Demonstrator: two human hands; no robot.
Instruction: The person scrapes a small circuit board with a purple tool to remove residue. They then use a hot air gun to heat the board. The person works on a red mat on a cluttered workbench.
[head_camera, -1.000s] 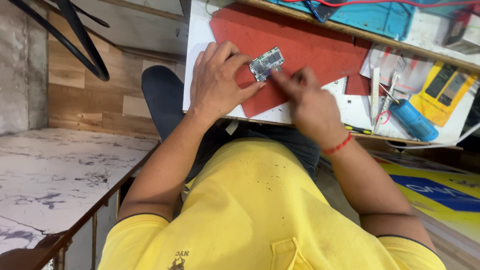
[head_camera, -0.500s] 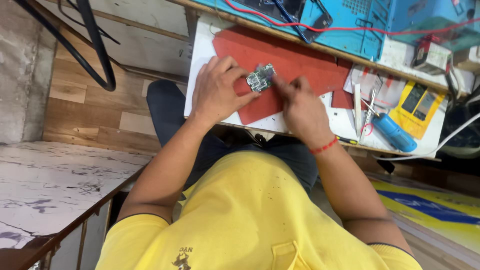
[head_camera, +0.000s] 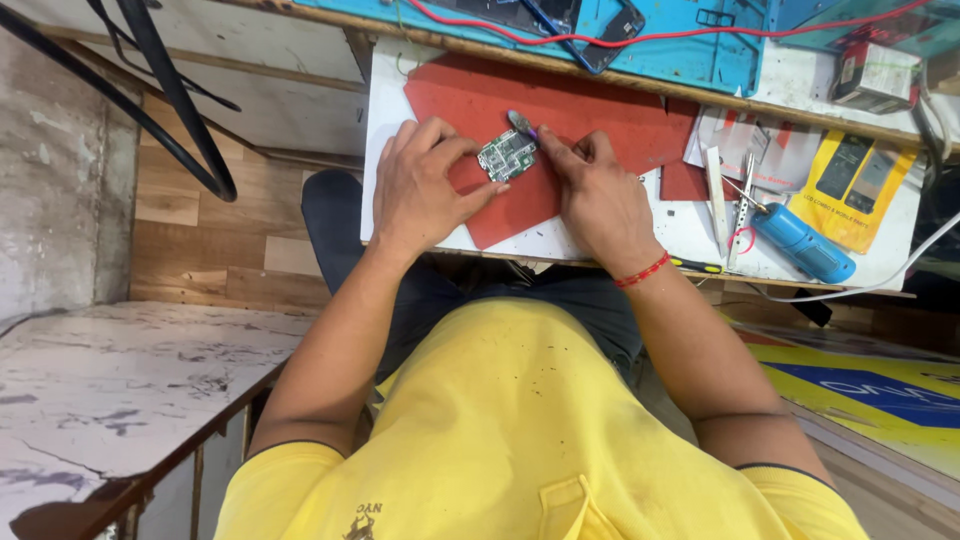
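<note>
Left hand (head_camera: 420, 190) pinches small green circuit board (head_camera: 506, 156), chips seemingly up.

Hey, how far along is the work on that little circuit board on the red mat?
Done: the bare circuit board lies out of any casing on the red mat. In hand: the left hand steadies it while the right hand holds a small tool at its top edge. Left: it is not back in a housing; tweezers and a blue tool lie unused to the right.

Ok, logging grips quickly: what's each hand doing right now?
Left hand: fingers pinning the small circuit board on the red mat.
Right hand: pinching a small tool at the board.
</note>
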